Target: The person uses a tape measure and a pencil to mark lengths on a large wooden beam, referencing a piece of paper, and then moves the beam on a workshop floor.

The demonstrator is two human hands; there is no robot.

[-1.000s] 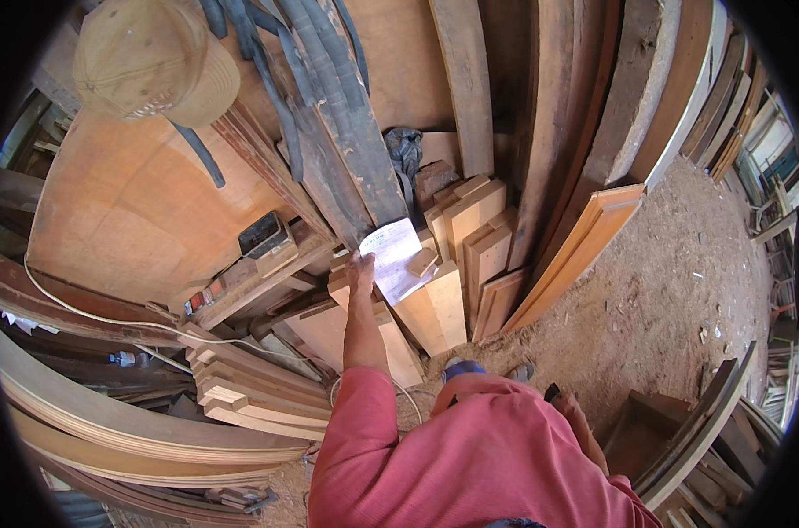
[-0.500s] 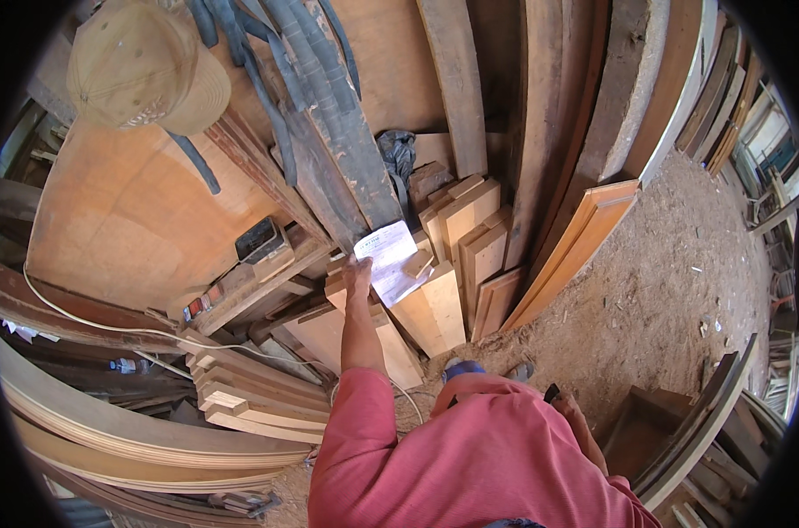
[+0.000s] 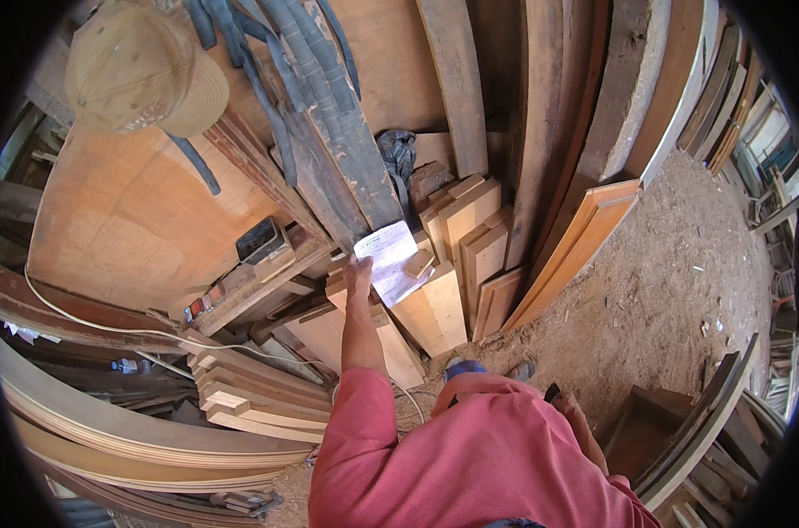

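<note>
A white printed sheet of paper lies over upright light wooden boards. On the paper's right part rests a small wooden block. My left hand reaches out to the paper's left edge, its fingers closed there with the thumb over the sheet. Low at my right side, my right hand is closed on a small dark object; its kind is too small to make out, and my pink shirt hides part of that arm.
Tall planks lean at the back. A tan cap hangs upper left near dark rubber strips. Stacked boards and a pale cable lie on the left. Sawdust covers the floor; a wooden box stands lower right.
</note>
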